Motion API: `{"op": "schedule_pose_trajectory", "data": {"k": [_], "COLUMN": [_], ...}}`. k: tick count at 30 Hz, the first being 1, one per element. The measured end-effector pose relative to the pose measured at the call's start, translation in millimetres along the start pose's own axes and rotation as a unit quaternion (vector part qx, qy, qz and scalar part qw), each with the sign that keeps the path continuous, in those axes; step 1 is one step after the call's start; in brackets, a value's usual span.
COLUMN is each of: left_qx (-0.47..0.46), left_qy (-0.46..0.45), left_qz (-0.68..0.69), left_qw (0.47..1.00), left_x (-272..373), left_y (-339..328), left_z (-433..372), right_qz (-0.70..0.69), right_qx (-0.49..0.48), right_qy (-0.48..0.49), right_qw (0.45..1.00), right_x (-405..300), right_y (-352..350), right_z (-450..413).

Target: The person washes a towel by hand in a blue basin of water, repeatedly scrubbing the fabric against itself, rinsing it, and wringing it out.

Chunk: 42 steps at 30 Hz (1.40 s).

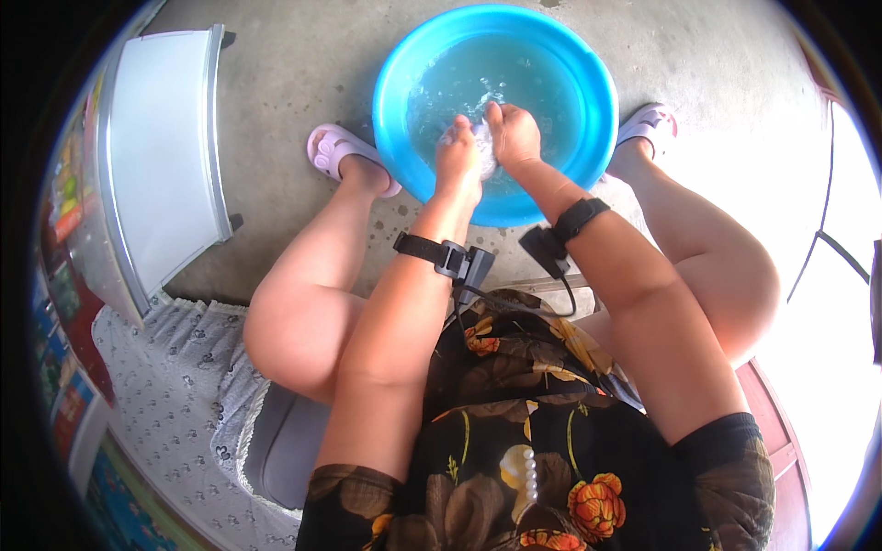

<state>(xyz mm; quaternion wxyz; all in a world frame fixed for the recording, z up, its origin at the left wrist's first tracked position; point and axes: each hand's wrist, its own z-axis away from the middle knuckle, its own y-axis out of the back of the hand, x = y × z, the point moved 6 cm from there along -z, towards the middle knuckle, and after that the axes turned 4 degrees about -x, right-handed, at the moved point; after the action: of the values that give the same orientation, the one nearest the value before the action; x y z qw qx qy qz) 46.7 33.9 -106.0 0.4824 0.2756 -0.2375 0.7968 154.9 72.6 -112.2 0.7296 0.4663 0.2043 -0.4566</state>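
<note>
A round blue plastic basin (389, 103) stands on the floor between my feet, with cloudy water (537, 69) in it. Over its near half, my left hand (458, 155) and my right hand (515, 134) are close together. Between them they grip a wet whitish cloth (486, 151), bunched up and mostly covered by my fingers. Splashes and bubbles show on the water just beyond my fingertips. Whether the lower end of the cloth dips into the water is hidden.
Pink slippers (334, 148) are on my feet, either side of the basin. At the left stands a white appliance-like cabinet (169, 158), near a patterned grey cloth cover (179, 372). Wrist straps with a dangling cable (513, 303) sit on my forearms. The concrete floor (296, 76) has wet spots.
</note>
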Motion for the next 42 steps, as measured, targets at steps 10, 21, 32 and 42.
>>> {"op": "schedule_pose_trajectory", "data": {"k": [10,21,32,42], "left_qx": [0.024,-0.074,-0.112,-0.095], "left_qy": [-0.058,-0.05,-0.253,-0.338], "left_qz": [-0.094,-0.038,-0.404,-0.438], "left_qw": [0.994,0.995,0.872,0.827], "left_x": [19.3,59.7,114.6,177.5], "left_y": [1.4,24.9,14.1,7.5], "left_z": [4.3,16.2,66.5,106.0], "right_qz": [0.004,0.029,0.044,-0.024], "right_qx": [-0.009,-0.012,0.022,0.019], "right_qy": [-0.013,0.146,0.289,0.254], "right_qw": [1.0,0.989,0.956,0.967], "right_x": [-15.4,-87.8,-150.4,-144.7], "right_y": [1.7,32.3,145.7,177.8], "right_z": [8.6,42.7,67.9,82.2]}}
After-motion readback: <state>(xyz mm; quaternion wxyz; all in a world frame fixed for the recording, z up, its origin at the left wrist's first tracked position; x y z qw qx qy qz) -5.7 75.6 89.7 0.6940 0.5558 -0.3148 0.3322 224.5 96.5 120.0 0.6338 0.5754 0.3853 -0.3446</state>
